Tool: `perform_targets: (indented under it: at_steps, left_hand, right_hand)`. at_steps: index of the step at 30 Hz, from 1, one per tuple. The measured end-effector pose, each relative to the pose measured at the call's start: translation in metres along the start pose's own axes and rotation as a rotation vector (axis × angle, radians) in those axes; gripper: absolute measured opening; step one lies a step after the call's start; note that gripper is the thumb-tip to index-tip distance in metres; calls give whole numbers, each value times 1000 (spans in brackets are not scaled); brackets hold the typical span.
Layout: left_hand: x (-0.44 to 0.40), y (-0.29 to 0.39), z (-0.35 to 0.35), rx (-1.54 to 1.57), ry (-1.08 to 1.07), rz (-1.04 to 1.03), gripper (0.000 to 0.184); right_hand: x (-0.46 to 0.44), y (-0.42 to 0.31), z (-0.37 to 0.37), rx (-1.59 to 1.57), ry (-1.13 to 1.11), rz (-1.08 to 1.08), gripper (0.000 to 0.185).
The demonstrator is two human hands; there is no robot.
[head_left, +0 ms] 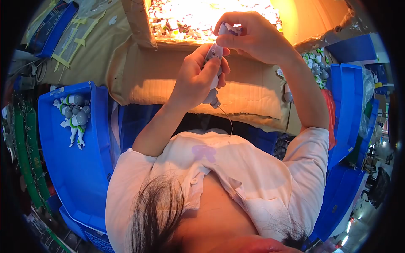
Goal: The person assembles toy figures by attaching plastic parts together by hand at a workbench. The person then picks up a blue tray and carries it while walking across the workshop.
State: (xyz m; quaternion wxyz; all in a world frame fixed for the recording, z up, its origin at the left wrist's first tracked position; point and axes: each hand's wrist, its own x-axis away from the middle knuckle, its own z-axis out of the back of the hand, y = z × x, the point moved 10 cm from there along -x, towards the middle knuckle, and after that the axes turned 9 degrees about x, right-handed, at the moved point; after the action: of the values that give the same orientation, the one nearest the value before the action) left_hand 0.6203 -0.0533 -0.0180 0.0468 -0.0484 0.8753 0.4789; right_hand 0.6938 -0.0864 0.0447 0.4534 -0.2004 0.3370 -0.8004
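Note:
My left hand (196, 78) is closed around a grey-and-white toy part (215, 52), held upright in front of my chest. Below the fingers the part ends in a grey rounded piece (214, 100), from which a thin wire hangs. Just above it, my right hand (255, 39) pinches a small white piece with dark purple marks (230, 29) between thumb and fingers. The two held pieces are close together; whether they touch is hard to tell.
A brightly lit cardboard box (185, 42) full of small coloured parts lies ahead. At left, a blue bin (69, 168) holds several white, grey and green toy figures (76, 118). More such parts (317, 67) lie at right, beside blue trays (345, 105) and a red bag (328, 114).

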Motion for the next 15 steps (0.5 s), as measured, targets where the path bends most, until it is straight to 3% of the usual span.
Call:
perform_targets:
  at_steps: [1, 3, 6, 9, 10, 12, 15]
  left_hand:
    - [1, -3, 1, -22, 15, -4, 20]
    - [-2, -5, -3, -49, 20, -8, 19]
    - [-5, -12, -13, -51, 13, 18, 19]
    - [-2, -20, -24, -39, -25, 25, 19]
    - [-2, -19, -26, -141, -23, 16, 19]
    - [-3, -20, -32, -240, -47, 10, 19]
    - [-4, -32, -44, -220, -99, 26, 19]
  right_hand:
    - [2, -1, 0, 0, 4, 2, 14]
    - [8, -18, 9, 384, 100, 160, 11]
    - [11, -3, 6, 234, -65, 92, 11]
    - [23, 10, 7, 155, -62, -8, 11]
    - [26, 15, 6, 159, -50, -12, 11]
    - [38, 3, 15, 300, 145, 182, 13]
    - [53, 23, 17, 277, 171, 66, 14]
